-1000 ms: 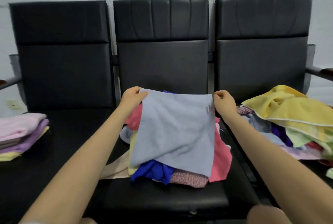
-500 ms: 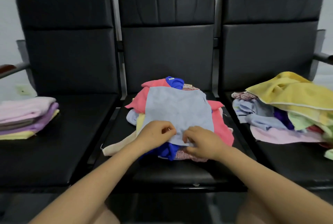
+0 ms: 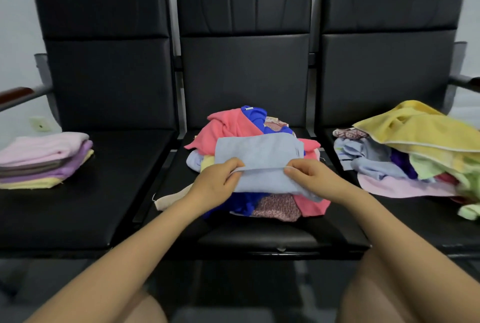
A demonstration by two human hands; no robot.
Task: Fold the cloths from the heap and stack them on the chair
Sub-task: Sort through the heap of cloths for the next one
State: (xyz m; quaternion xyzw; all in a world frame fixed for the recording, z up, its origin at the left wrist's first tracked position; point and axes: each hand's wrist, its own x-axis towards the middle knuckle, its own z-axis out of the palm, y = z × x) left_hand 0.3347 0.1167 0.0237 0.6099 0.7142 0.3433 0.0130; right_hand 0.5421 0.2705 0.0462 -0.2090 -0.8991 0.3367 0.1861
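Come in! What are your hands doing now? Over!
Left hand, right hand: both pinching the light blue cloth, half-folded atop the middle-seat heap. Nothing blocking.

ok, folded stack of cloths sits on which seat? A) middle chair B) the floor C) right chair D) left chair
D: the folded stack of pink, purple and yellow cloths lies on the left chair, while the middle and right seats hold loose heaps.

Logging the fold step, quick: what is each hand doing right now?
Left hand: pinches the near edge of the light blue cloth.
Right hand: pinches the same edge of that cloth.
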